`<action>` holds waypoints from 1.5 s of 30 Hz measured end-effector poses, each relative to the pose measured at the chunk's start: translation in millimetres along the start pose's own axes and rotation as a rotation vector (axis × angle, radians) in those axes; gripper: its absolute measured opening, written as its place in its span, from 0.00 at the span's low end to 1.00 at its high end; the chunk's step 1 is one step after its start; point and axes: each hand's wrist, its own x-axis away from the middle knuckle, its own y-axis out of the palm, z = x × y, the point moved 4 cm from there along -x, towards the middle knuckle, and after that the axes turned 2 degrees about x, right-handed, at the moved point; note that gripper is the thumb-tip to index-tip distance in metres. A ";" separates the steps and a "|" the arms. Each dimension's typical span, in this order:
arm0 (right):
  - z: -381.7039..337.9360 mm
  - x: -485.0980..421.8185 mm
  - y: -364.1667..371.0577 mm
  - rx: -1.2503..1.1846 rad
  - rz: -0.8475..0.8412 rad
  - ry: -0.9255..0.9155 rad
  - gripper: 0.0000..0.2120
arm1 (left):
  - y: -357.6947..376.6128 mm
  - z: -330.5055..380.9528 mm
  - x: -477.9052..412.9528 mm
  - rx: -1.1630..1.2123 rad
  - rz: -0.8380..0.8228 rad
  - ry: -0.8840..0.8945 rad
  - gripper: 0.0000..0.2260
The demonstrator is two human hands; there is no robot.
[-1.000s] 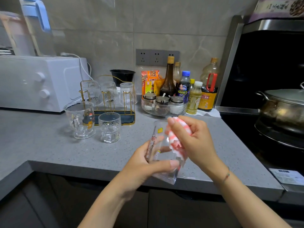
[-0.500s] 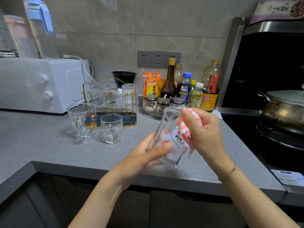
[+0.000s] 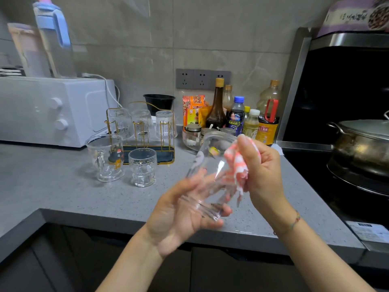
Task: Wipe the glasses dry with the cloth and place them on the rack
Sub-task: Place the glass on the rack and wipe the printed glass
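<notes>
Above the front edge of the counter [image 3: 63, 186], one clear glass [image 3: 212, 165] is held off the surface, tilted with its mouth up and away. One left hand [image 3: 181, 218] cups its thick base, fingers curled under and round it. One right hand [image 3: 261, 169] holds one pink-and-white cloth [image 3: 237, 165] bunched in its curled fingers, pressing it against the upper side of the glass near the rim; part of the cloth hangs down beside the glass wall. A thin bracelet [image 3: 295, 222] sits on the right wrist.

Farther back on the left stands one gold wire rack [image 3: 168, 144] with a dark tray. Three ribbed glasses [image 3: 143, 121] hang on it upside down, side by side. Just in front of the rack, two more pieces stand upright on the counter: one mug [image 3: 106, 158] with a handle and a printed figure, and one short tumbler [image 3: 143, 167] just right of it. That makes six drinking vessels in all.

Behind the rack sits one black bowl [image 3: 159, 102]. Left of it is one white oven [image 3: 48, 110], with one blue-handled jug [image 3: 54, 39] on top. Three sockets [image 3: 202, 79] line the wall. Below them stands a cluster of bottles [image 3: 217, 106], too overlapped to count surely. One lidded pot [image 3: 362, 148] sits on the stove at the right.
</notes>
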 end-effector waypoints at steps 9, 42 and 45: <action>4.5 -8.8 -4.9 0.074 0.050 0.032 0.16 | -20.5 1.5 -7.5 -0.123 0.200 0.017 0.44; 2.1 -17.5 -15.0 0.298 0.048 -0.019 0.22 | 6.7 16.9 -7.4 -0.821 0.366 0.187 0.32; 2.1 -16.7 -11.3 0.306 0.039 -0.022 0.22 | 3.7 13.7 -6.8 -1.106 0.486 0.279 0.43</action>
